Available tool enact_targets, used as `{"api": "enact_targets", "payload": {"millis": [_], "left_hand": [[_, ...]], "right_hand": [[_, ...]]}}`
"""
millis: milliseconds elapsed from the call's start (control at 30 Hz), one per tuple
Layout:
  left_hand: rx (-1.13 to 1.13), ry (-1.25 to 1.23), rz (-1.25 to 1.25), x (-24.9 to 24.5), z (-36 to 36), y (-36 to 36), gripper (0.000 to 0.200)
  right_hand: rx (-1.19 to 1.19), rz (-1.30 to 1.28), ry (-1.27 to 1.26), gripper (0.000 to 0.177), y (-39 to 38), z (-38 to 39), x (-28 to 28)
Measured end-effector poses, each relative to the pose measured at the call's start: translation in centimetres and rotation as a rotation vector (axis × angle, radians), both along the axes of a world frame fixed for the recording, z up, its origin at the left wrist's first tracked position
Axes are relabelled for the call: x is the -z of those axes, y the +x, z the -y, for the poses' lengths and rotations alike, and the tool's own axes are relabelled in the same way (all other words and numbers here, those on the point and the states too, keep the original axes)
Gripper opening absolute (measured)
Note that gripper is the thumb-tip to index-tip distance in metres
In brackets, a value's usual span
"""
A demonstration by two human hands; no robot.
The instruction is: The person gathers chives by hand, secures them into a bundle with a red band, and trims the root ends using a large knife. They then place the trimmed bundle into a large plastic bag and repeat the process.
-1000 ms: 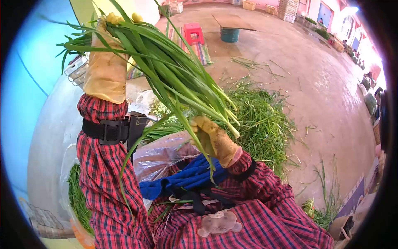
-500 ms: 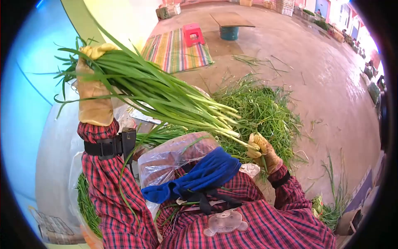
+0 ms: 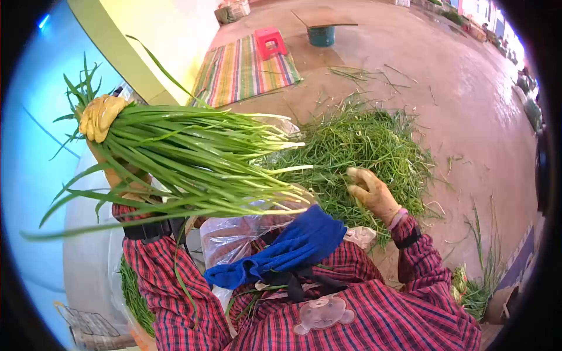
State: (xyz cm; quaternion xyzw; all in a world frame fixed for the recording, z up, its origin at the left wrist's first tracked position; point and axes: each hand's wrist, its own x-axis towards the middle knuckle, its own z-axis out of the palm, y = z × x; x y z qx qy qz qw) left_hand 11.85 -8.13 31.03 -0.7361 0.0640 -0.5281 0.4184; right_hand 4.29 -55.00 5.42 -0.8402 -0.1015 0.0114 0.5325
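My left hand (image 3: 104,119), in a yellowish glove, is wrapped round a bunch of garlic chives (image 3: 199,146) near its leafy end. The pale stem ends fan out to the right, over the plastic-covered lap. My right hand (image 3: 374,194), gloved too, is apart from the bunch with its thumb and fingers spread and nothing seen between them. Beneath and beyond it lies a heap of loose green leaves and trimmings (image 3: 374,146) on the floor. A blue cloth (image 3: 287,248) rests across the lap, beside clear plastic (image 3: 225,237).
More green stalks (image 3: 136,289) sit in a container at lower left. Another small bundle (image 3: 471,292) lies at lower right. Further off are a striped mat (image 3: 234,73), a red stool (image 3: 270,44) and a board on a teal tub (image 3: 321,36). Loose leaves are scattered on the floor.
The right hand has let go of the stem ends and opened, moving slightly up. The bunch has swung more level and its stems have spread; the left hand has moved lower and left.
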Motion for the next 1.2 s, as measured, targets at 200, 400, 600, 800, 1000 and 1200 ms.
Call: {"api": "enact_targets", "payload": {"millis": [200, 400, 600, 800, 1000, 1200], "left_hand": [[0.805, -0.269, 0.048, 0.6, 0.5, -0.3, 0.011], [2.38, -1.508, -0.888, 0.9, -0.3, -1.0, 0.016], [2.605, -1.594, -1.147, 1.7, 0.5, -0.9, 0.022], [2.765, -1.551, -1.295, 0.9, -0.5, -1.2, 0.027], [2.88, -1.55, -1.446, 0.4, 0.6, -0.6, 0.032], [2.8, -1.6, -1.415, 2.3, 1.6, -2.1, 0.035]], "right_hand": [[-0.296, 0.584, -0.121, 0.037, 0.8, -11.0, -8.1], [-0.266, 0.652, -0.328, 0.029, -0.7, -11.4, -3.5], [-0.173, 0.573, -0.453, 0.016, -0.8, -6.9, -2.1], [0.027, 0.102, -0.166, 0.016, 1.6, -0.5, 8.3], [-0.057, 0.612, -0.023, 0.017, 2.9, -9.1, -9.4], [-0.11, 1.009, -0.162, 0.019, 5.0, -15.9, -15.6]]}}
